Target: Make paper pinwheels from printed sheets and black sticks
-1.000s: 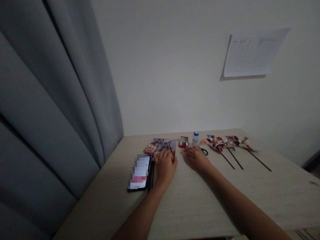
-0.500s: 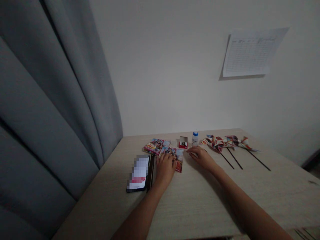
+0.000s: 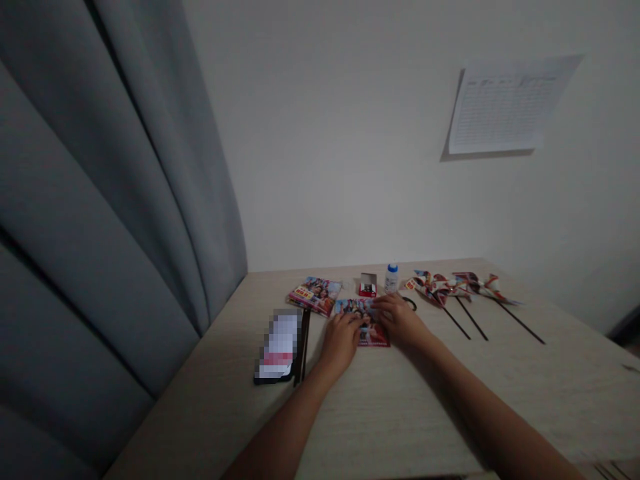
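A square of colourful printed paper (image 3: 374, 337) lies on the table between my hands. My left hand (image 3: 343, 340) holds its left side, fingers bent over the print. From the other side, my right hand (image 3: 401, 321) grips the paper's right part, its fingertips near the upper edge. The thumbs are hard to make out. Just behind and left rests a stack of similar printed sheets (image 3: 315, 295). Close behind my right hand shows a black ring-shaped handle (image 3: 411, 304); the rest of it is hidden.
A phone (image 3: 277, 347) with a blurred screen lies left, beside dark thin sticks (image 3: 303, 347). Behind stand an open small red box (image 3: 368, 287) and a blue-capped bottle (image 3: 391, 279). Several paper pinwheels (image 3: 440, 288) on sticks lie right. A grey curtain (image 3: 150, 167) hangs left.
The printed paper has shifted right, away from the stack, with my left hand on it. My right hand has come onto its right side. A black ring-shaped handle now shows behind that hand.
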Available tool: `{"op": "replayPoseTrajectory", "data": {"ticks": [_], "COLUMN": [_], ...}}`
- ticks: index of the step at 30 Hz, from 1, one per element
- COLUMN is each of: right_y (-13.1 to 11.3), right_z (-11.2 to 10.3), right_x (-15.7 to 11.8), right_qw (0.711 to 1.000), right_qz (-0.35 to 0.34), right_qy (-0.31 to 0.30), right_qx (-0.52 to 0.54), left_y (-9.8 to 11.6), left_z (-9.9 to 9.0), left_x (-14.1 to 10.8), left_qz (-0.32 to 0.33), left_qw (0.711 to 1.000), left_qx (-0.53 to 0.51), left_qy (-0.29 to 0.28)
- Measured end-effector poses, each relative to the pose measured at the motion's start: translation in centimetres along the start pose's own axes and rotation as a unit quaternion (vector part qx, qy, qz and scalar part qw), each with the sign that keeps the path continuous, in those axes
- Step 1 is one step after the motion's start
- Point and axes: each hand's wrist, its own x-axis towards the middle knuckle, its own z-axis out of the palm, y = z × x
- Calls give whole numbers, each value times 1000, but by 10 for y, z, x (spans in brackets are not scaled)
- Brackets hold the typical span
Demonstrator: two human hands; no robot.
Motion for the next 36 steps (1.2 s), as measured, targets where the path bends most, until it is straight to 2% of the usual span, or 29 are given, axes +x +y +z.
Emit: {"op": "replayPoseTrajectory", "data": {"ticks": [5,8,12,16,25,28,32,36], "right_y": [-16,-24,-25,-21,-18,-18,-14,-11], "right_z": [17,28,38,39,31,31,29,22], "right_x": [-2,-4,-9,-13,-20,-21,-18,-11], "right_qw": [1000,997,993,987,972,972,981,990], "right_qz": [-6,8,12,22,59,70,69,55], "right_qy": [-6,-28,-88,-127,-164,-165,-137,-91], "right_qx": [-24,-75,-78,-101,-158,-151,-119,-96], "left_y": [2,1,-3,-5,-10,-12,-12,-8], "left_z": [4,7,10,11,9,6,-5,-16], "left_x": [0,-2,-5,-7,-10,-11,-11,-5], "left_qz": [-40,-26,-13,-29,-85,-85,-68,-29], "left_qw": [999,998,992,987,978,979,986,995], "left_qx": [20,48,105,138,162,149,114,96], "left_qy": [7,-24,-64,-80,-99,-107,-101,-30]}}
